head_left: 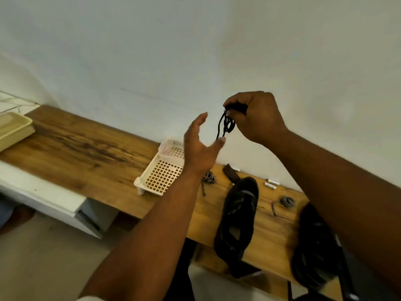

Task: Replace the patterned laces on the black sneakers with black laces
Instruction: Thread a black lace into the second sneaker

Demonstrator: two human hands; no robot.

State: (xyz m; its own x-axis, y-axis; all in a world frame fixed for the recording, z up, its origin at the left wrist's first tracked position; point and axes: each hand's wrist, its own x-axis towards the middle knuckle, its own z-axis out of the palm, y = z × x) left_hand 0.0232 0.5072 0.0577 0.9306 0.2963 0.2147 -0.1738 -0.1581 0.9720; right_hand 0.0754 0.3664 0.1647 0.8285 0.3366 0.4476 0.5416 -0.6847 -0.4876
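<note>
Wooden bench (82, 148) runs along plain white wall (195, 51), dark grain streaks toward left. Cream perforated plastic basket (161, 173) sits on bench mid-frame, tipped a bit, stubby feet showing. Beige tray-looking thing (13, 130) at far left end. Couple of small white batteries (271, 184) near wall, dark brownish strip (231, 173) just left of them. White cabinet (54, 203) below bench, pale floor (54, 268) under that.

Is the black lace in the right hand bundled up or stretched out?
Bundled: the black lace hangs in short loops from the right hand, which pinches its top.
</note>
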